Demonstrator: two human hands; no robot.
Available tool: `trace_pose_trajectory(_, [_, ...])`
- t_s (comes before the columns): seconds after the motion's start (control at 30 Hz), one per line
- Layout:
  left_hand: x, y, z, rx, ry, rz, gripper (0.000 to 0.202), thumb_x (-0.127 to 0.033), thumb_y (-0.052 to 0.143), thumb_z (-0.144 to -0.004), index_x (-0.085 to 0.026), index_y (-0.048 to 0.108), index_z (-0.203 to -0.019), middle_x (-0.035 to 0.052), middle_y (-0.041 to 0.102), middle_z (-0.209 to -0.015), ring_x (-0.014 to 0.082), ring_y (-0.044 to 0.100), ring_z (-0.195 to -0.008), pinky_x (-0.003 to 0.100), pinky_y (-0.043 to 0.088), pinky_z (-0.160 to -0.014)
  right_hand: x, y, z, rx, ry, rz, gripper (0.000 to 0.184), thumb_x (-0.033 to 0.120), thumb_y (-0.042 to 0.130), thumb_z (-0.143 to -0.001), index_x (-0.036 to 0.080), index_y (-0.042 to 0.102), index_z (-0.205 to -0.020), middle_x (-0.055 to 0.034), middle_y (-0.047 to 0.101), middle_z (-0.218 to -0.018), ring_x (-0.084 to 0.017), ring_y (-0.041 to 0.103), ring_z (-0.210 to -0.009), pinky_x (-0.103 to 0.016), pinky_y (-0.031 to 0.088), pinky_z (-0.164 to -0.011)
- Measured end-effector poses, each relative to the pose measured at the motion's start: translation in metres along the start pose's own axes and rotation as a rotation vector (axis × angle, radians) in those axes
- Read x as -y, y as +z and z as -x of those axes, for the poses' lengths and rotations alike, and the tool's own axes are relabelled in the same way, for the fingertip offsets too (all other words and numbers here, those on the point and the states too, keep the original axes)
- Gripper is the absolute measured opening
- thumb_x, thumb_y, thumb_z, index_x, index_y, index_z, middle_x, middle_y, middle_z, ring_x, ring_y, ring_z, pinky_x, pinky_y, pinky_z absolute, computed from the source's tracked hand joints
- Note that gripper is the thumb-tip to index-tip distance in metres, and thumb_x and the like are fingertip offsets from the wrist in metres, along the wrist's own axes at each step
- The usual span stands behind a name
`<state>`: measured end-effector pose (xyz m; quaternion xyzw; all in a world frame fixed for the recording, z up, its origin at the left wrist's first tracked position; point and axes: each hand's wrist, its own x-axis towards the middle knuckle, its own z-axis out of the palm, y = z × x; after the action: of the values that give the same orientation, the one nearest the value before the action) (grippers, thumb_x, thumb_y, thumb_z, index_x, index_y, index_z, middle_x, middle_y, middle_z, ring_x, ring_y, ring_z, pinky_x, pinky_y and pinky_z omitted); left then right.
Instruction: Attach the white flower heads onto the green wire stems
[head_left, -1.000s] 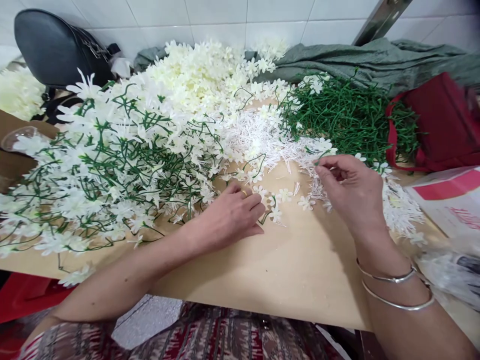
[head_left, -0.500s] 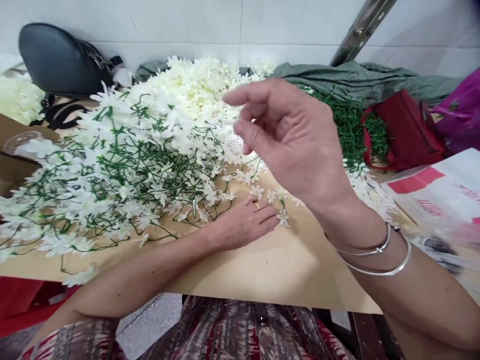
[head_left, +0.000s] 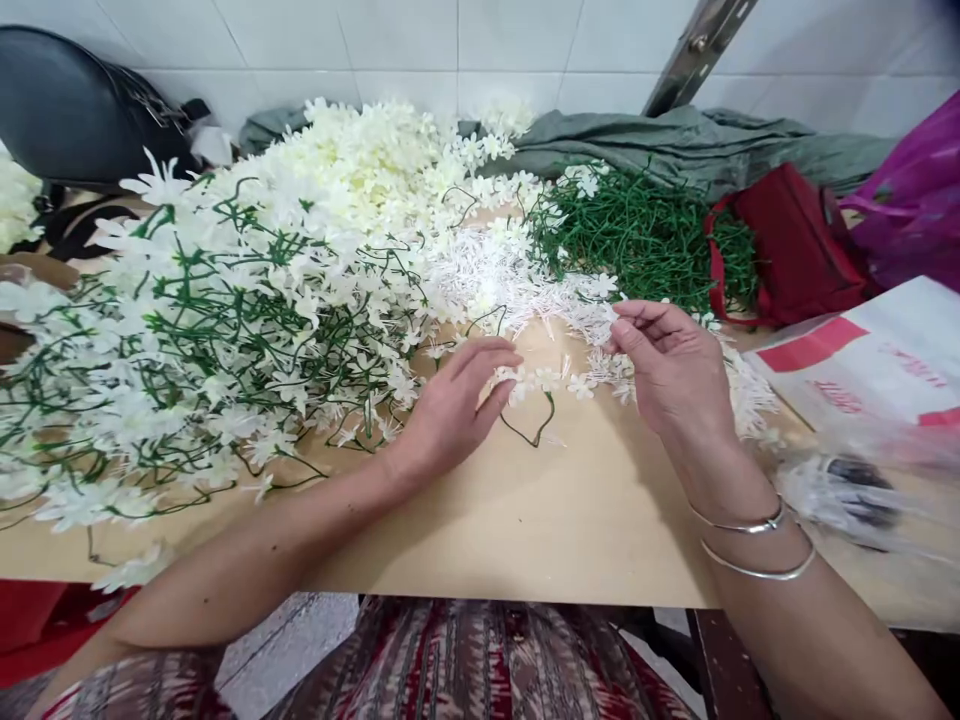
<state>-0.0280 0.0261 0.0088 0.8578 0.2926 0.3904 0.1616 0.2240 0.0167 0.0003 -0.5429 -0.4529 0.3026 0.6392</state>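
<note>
My left hand (head_left: 450, 405) rests on the tan board (head_left: 540, 530), fingers curled around the end of a small sprig (head_left: 544, 385) of white flowers on a thin green stem. My right hand (head_left: 671, 365) hovers just right of the sprig at the edge of a pile of white spiky stamen pieces (head_left: 510, 280). Its thumb and forefinger are pinched together; what they hold is too small to make out. Two silver bangles ring that wrist.
A big heap of finished white flower stems (head_left: 187, 330) fills the left. Cream petals (head_left: 375, 170) and bare green stems (head_left: 637, 230) lie behind. A red bag (head_left: 787, 250), purple bag (head_left: 915, 200), printed white bag (head_left: 862, 370) and black bag (head_left: 67, 100) ring the board.
My right hand, raised in front of the camera half a second ago, has come back down to the stamen pile. My left hand stayed at the sprig and arched its fingers over it.
</note>
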Motion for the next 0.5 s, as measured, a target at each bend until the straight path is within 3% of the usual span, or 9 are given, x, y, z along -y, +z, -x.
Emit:
trace_pose_trajectory(0.13, [0.002, -0.006, -0.007, 0.001, -0.018, -0.079, 0.016, -0.014, 0.053, -0.104, -0.019, 0.060, -0.118, 0.0114, 0.067, -0.124, 0.0189, 0.068, -0.116, 0.034, 0.060, -0.095, 0.003, 0.000, 0.009, 0.087, -0.062, 0.129, 0.012, 0.028, 0.065, -0.094, 0.026, 0.075, -0.100, 0.0019, 0.064, -0.072, -0.015, 0.060, -0.067, -0.032, 0.052, -0.071])
trace_pose_trajectory(0.3, [0.000, -0.007, -0.011, 0.213, 0.024, -0.251, 0.016, -0.020, 0.049, -0.107, -0.018, 0.063, -0.115, 0.0100, 0.069, -0.120, 0.0199, 0.068, -0.104, 0.035, 0.056, -0.088, 0.004, 0.001, 0.012, 0.083, -0.115, 0.172, 0.007, 0.027, 0.064, -0.093, 0.025, 0.069, -0.096, 0.0001, 0.066, -0.081, -0.016, 0.063, -0.073, -0.033, 0.053, -0.072])
trace_pose_trajectory(0.43, [-0.001, 0.003, -0.018, 0.363, 0.019, -0.395, 0.023, -0.020, 0.052, -0.105, -0.016, 0.063, -0.124, 0.0121, 0.067, -0.127, 0.0249, 0.065, -0.109, 0.038, 0.051, -0.089, 0.006, -0.003, 0.012, -0.002, -0.187, 0.313, 0.006, 0.027, 0.071, -0.088, 0.024, 0.074, -0.092, -0.0044, 0.069, -0.094, -0.020, 0.065, -0.090, -0.036, 0.054, -0.078])
trace_pose_trajectory(0.5, [0.000, 0.009, -0.023, 0.405, 0.016, -0.439, 0.021, -0.020, 0.053, -0.104, -0.016, 0.066, -0.120, 0.0119, 0.068, -0.127, 0.0265, 0.064, -0.108, 0.039, 0.048, -0.088, 0.009, -0.003, 0.013, -0.014, -0.208, 0.345, 0.005, 0.027, 0.073, -0.086, 0.024, 0.076, -0.089, -0.0049, 0.069, -0.092, -0.021, 0.065, -0.089, -0.036, 0.054, -0.076])
